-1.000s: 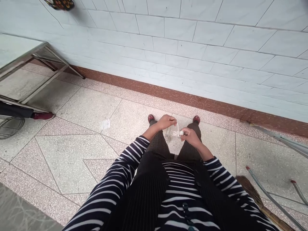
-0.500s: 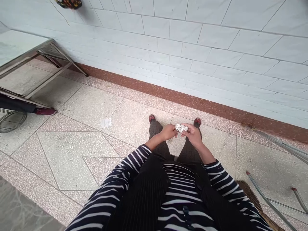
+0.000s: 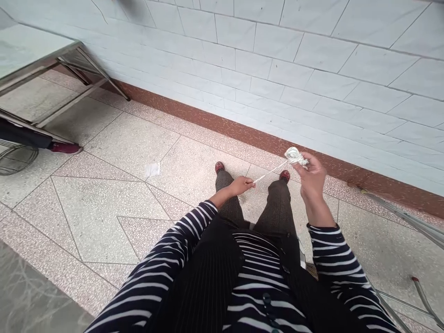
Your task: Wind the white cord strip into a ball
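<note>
My right hand (image 3: 312, 175) is closed on a small wound bundle of white cord (image 3: 294, 156), held up in front of the wall's base. From the bundle a stretch of cord (image 3: 271, 172) runs taut, down and to the left, to my left hand (image 3: 243, 185). The left fingers pinch that cord just above my left knee. A pale bit, perhaps more cord, shows below the left hand, too small to make out.
A metal-framed table (image 3: 38, 51) stands at the left against the tiled wall (image 3: 263, 64). Under it show another person's shoe (image 3: 65, 148) and a wire basket (image 3: 17, 157). A scrap of paper (image 3: 152, 169) lies on the floor. Metal legs (image 3: 425, 296) stand at the lower right.
My right hand has moved up and right with the cord bundle, away from my left hand. A length of cord now stretches between the hands, which were close together before.
</note>
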The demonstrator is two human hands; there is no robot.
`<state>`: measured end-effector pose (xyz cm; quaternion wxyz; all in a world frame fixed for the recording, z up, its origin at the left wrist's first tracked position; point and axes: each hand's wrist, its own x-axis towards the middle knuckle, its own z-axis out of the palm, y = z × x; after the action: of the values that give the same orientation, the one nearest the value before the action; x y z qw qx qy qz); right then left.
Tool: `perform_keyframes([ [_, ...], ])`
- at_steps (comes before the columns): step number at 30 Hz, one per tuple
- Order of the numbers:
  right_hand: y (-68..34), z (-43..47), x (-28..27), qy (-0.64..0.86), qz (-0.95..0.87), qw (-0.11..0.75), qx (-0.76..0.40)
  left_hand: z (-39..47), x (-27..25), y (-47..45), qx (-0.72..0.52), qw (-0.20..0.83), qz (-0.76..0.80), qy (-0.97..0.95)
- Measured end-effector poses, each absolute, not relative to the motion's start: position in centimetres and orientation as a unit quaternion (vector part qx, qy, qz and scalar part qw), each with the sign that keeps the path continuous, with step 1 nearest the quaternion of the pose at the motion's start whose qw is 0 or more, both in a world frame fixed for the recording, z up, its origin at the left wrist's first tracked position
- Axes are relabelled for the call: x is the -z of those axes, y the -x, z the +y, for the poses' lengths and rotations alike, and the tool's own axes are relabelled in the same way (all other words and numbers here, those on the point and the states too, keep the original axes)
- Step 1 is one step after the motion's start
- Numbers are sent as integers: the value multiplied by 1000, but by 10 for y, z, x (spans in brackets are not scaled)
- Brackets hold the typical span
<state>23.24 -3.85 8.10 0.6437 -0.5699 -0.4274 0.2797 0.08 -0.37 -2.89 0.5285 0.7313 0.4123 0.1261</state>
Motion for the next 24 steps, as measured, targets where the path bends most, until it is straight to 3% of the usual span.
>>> perform_keyframes([
  [4,-238,-48,-123,519,-479,664,-245,19,30,-1,-136,460,432,-764],
  [11,-227,-90,-166,474,-427,684,-354,63,29,-7,-136,378,438,-804],
  [24,-225,-118,-133,521,-368,680,-362,164,-46,-41,-257,364,493,-747],
])
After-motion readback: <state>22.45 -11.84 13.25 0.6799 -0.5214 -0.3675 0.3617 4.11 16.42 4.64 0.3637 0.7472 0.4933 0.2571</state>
